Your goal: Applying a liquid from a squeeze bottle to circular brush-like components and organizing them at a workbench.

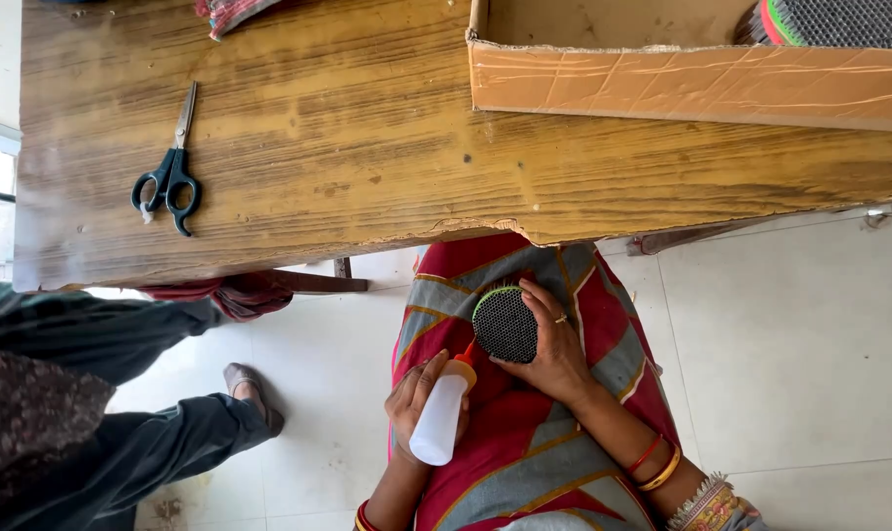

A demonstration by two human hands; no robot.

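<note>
Low in the centre of the frame, the left hand (421, 398) is wrapped around a white plastic squeeze bottle with an orange nozzle (442, 413), tip touching the round black mesh disc with a green rim (505, 323), which the right hand (556, 349) cups over the lap. Application looks underway (how much is covered is hard to tell). More such discs sit in the cardboard box (692, 84) at upper right; black-handled scissors (171, 167) lie untouched upper left.

One pair of scissors (171, 172), one cardboard box (692, 84), one white squeeze bottle (438, 418), one round mesh disc in hand (505, 324), more stacked in the box (834, 22), count unclear
</note>
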